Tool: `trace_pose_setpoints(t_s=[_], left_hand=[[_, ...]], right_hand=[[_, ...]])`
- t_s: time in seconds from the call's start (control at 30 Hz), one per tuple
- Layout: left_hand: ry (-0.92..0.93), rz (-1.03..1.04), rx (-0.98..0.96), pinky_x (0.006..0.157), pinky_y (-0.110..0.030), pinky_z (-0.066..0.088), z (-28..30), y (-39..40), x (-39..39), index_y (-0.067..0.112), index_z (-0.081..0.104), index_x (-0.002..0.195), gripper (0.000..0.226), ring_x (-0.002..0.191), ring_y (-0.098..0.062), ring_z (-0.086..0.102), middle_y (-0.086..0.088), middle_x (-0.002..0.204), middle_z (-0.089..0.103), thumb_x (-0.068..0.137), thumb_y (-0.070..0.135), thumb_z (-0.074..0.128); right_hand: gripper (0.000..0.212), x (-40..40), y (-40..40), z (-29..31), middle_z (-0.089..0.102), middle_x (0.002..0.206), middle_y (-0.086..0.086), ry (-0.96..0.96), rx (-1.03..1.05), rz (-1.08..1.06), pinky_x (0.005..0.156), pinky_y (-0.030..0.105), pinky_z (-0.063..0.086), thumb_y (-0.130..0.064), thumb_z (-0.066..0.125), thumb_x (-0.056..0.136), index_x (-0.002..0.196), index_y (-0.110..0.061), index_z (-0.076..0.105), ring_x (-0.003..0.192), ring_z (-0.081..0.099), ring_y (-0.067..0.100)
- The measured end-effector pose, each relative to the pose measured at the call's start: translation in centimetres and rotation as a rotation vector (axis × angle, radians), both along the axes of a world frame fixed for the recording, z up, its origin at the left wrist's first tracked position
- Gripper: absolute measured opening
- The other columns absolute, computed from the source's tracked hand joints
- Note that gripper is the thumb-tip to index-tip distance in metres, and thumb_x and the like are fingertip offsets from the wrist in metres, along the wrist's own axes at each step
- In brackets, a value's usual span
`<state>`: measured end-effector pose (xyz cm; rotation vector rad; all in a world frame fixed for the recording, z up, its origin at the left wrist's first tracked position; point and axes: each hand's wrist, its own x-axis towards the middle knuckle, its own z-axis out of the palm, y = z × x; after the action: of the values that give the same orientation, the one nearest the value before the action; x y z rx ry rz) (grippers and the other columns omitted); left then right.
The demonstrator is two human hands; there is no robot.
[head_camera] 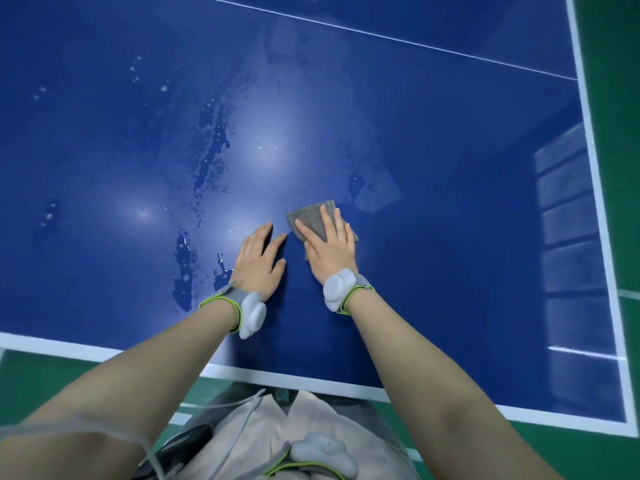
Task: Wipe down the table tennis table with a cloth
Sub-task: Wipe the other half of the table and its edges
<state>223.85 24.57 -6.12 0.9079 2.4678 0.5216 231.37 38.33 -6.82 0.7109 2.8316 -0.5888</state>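
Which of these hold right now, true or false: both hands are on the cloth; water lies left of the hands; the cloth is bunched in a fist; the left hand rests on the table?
1. Both hands are on the cloth. False: only the right hand presses it.
2. Water lies left of the hands. True.
3. The cloth is bunched in a fist. False: it lies flat under straight fingers.
4. The left hand rests on the table. True.

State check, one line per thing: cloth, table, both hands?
cloth: grey, flat on the table, pinned under the right hand.
table: blue top, wet patches and droplets left of the hands, drier on the right.
right hand: fingers straight, pressing the cloth.
left hand: flat on the bare table, holding nothing.
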Motion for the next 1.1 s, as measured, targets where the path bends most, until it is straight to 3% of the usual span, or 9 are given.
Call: trace_pose_setpoints(t_s=[0.1,0.4,0.5,0.63,0.7,0.83,0.93,1.0,1.1], left_hand=[[-0.007,0.027,-0.017,0.113,-0.027,-0.009,0.0,1.2,-1.0,0.017,0.025,0.145,0.05,0.144,-0.019,0.0,-0.005,0.156,0.006,0.098,0.023,0.04],[0.02,0.053,-0.01,0.112,-0.027,-0.012,-0.5,2.6,-2.5,0.02,0.025,0.145,0.05,0.144,-0.017,-0.002,-0.003,0.156,0.006,0.098,0.024,0.039],[0.036,0.064,-0.005,0.113,-0.029,-0.011,-0.7,3.0,-2.5,0.02,0.026,0.145,0.05,0.144,-0.019,-0.002,-0.004,0.156,0.005,0.097,0.025,0.04],[0.048,0.071,-0.003,0.113,-0.032,-0.01,-1.0,3.6,-2.8,0.021,0.026,0.145,0.049,0.144,-0.018,-0.002,-0.004,0.156,0.005,0.098,0.028,0.038],[0.047,0.067,-0.003,0.113,-0.031,-0.01,-1.1,3.9,-3.1,0.021,0.026,0.145,0.049,0.144,-0.018,-0.002,-0.004,0.156,0.005,0.098,0.027,0.038],[0.058,0.072,0.001,0.112,-0.028,-0.013,-1.2,4.4,-3.6,0.023,0.026,0.145,0.049,0.144,-0.018,-0.003,-0.004,0.157,0.005,0.098,0.027,0.038],[0.077,0.076,-0.002,0.111,-0.028,-0.015,-1.3,4.7,-3.7,0.024,0.025,0.145,0.049,0.144,-0.017,-0.003,-0.003,0.157,0.004,0.098,0.028,0.037],[0.072,0.084,0.002,0.111,-0.028,-0.016,-1.4,5.3,-4.0,0.024,0.026,0.145,0.048,0.144,-0.017,-0.003,-0.003,0.157,0.003,0.098,0.029,0.037],[0.082,0.086,-0.005,0.112,-0.03,-0.015,-1.5,6.1,-4.7,0.024,0.026,0.145,0.049,0.144,-0.018,-0.003,-0.004,0.157,0.004,0.098,0.031,0.037]], right_hand=[[0.045,0.3,2.3,-0.3,0.0,0.16,0.0,0.014,0.013,0.007,0.114,0.032,-0.01,-0.027,0.031,0.103,0.145,-0.04,0.029,0.147,-0.008,0.023],[0.049,-2.1,6.3,0.1,-0.011,0.159,0.004,-0.079,-0.05,-0.601,0.116,0.039,-0.008,-0.029,0.032,0.102,0.147,-0.043,0.018,0.145,-0.014,0.026],[0.051,-3.7,3.9,0.1,-0.01,0.159,0.003,-0.044,-0.061,-0.393,0.115,0.04,-0.011,-0.025,0.034,0.101,0.146,-0.045,0.021,0.145,-0.016,0.028],[0.048,-3.2,4.5,-0.5,-0.001,0.16,-0.001,0.062,-0.081,-0.087,0.114,0.031,-0.013,-0.02,0.037,0.1,0.141,-0.044,0.036,0.146,-0.011,0.022],[0.047,-2.9,6.6,-0.7,0.0,0.16,-0.001,0.066,-0.064,-0.146,0.115,0.032,-0.01,-0.02,0.036,0.1,0.142,-0.043,0.035,0.147,-0.009,0.021],[0.048,-2.8,9.4,-0.8,-0.008,0.16,0.005,-0.022,0.023,-0.505,0.117,0.038,-0.005,-0.027,0.032,0.102,0.147,-0.041,0.022,0.146,-0.01,0.024],[0.05,-3.6,9.2,-0.7,-0.012,0.159,0.005,-0.078,0.02,-0.613,0.117,0.04,-0.006,-0.032,0.03,0.102,0.149,-0.042,0.013,0.146,-0.014,0.026],[0.051,-4.7,8.2,-0.6,-0.013,0.159,0.006,-0.086,0.011,-0.558,0.117,0.042,-0.007,-0.033,0.03,0.102,0.149,-0.043,0.01,0.145,-0.015,0.028],[0.05,-5.8,6.4,-0.5,-0.01,0.159,0.005,-0.046,0.022,-0.293,0.115,0.041,-0.01,-0.032,0.031,0.102,0.148,-0.043,0.015,0.145,-0.014,0.029]])
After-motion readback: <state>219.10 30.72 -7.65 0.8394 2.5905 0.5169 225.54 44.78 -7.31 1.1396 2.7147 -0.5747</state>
